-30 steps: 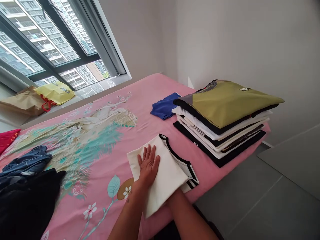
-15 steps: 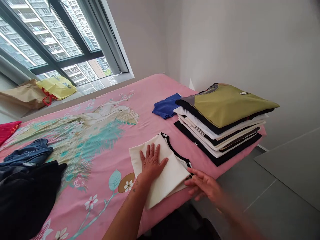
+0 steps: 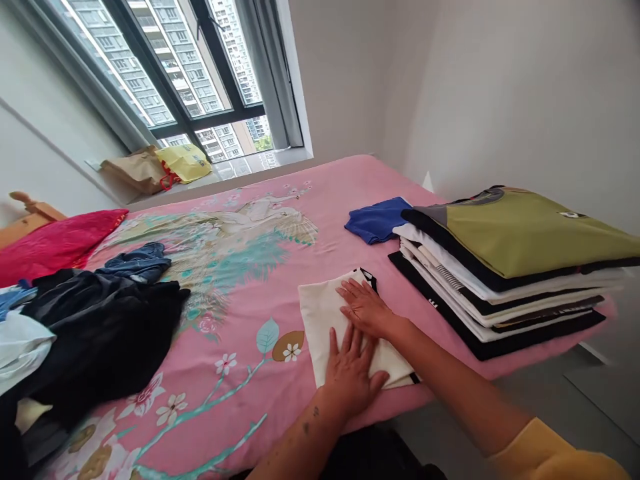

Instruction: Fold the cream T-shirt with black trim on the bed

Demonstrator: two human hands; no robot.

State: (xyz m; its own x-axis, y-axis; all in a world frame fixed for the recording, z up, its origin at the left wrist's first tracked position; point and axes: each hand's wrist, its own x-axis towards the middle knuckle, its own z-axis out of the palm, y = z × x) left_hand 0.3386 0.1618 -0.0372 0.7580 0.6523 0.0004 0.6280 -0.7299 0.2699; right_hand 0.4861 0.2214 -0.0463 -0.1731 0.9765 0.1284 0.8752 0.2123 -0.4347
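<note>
A folded cream shirt with black trim (image 3: 320, 313) lies near the front edge of the pink bed (image 3: 250, 267). My left hand (image 3: 353, 370) rests flat and open on its near part, fingers stretched out. My right hand (image 3: 367, 308) lies flat and open on its far right part, close to the black collar. Just to the right stands a stack of folded shirts (image 3: 505, 273) with an olive one on top.
A blue folded garment (image 3: 377, 219) lies behind the stack. A heap of dark unfolded clothes (image 3: 100, 333) and a red pillow (image 3: 55, 240) fill the bed's left side. Paper and yellow bags (image 3: 160, 167) sit on the window sill. Grey floor lies to the right.
My right hand has come from the shirt's right edge onto its top. My left hand slid toward me. The striped sleeve part is folded under, and the view has turned left.
</note>
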